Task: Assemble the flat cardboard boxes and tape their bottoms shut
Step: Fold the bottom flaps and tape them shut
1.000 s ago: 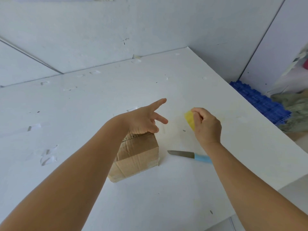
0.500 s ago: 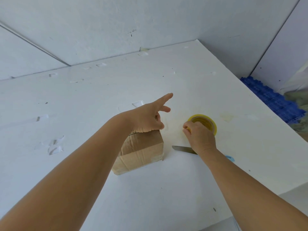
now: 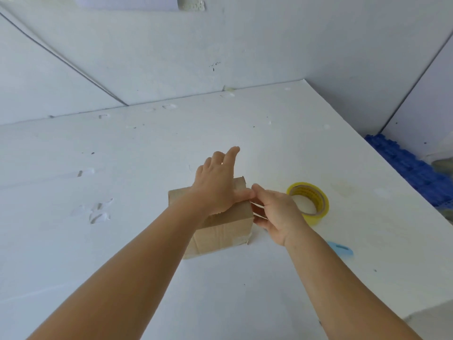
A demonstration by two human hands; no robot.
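A small brown cardboard box (image 3: 223, 231) stands on the white table (image 3: 117, 253), with clear tape along its lower right edge. My left hand (image 3: 215, 187) rests flat on the box top, fingers straight and thumb at the top right edge. My right hand (image 3: 277, 214) is at the box's right side, next to that thumb, and pinches a thin strip of clear tape (image 3: 258, 210). A yellow tape roll (image 3: 321, 201) lies flat on the table just right of my right hand.
A knife's blue handle (image 3: 342, 249) shows beside my right forearm, which hides the blade. Blue studded mats (image 3: 411, 173) lie past the table's right edge. White walls close the back and right side.
My right hand let go of the tape roll, now flat on the table, and moved left to the box. My left hand lowered onto the box top.
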